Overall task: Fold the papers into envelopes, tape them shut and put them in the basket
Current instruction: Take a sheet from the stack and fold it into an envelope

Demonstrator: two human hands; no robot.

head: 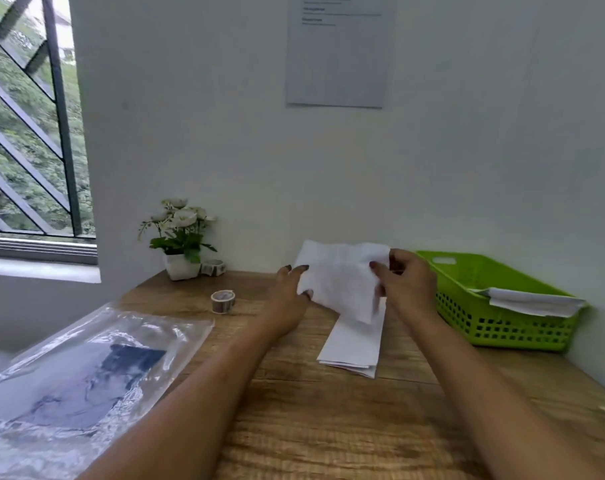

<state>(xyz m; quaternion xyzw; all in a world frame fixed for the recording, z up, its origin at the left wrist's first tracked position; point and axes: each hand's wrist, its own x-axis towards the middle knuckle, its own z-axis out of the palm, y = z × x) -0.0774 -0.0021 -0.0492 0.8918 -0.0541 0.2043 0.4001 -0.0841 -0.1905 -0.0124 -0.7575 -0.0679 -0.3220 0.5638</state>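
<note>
Nearest, on the wood-grain table: a crinkled clear plastic sleeve, its dark contents hard to make out. Beyond, a flat stack of folded white papers. Above it, held off the table, a blurred white paper sheet, pinched by the left hand at one edge and the right hand at the other. Left, a patterned tape roll. Right, a green perforated plastic basket holding white folded papers.

On the table before us, a folded stack of papers lies centre. The basket sits right, holding envelopes. A tape roll stands left; behind it, a plant. A plastic bag lies near left.
</note>
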